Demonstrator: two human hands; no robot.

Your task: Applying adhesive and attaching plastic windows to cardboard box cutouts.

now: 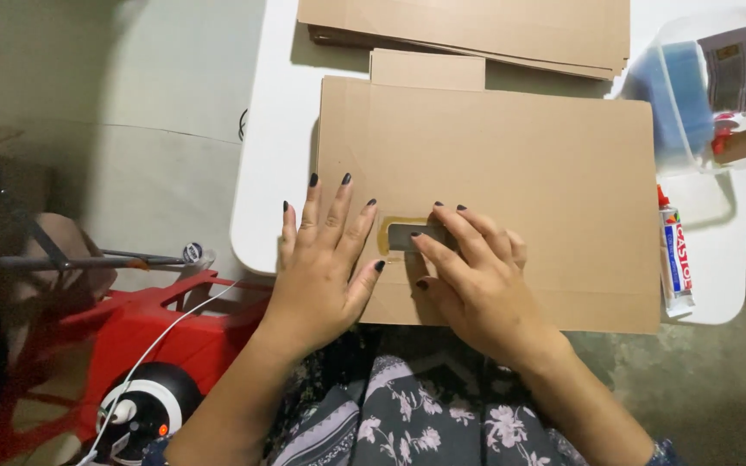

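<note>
Brown flat cardboard sheet on white bench; our left hand splayed flat, right hand fingers together pressing grey strip into glue-ringed slot. Strip seated; glue tube right of fingers.

Bare table left — glue tube blocks right.

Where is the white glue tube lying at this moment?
In the head view, the white glue tube lies on the white table, at the right edge of the flat brown cardboard sheet, below the clear plastic box.
</note>
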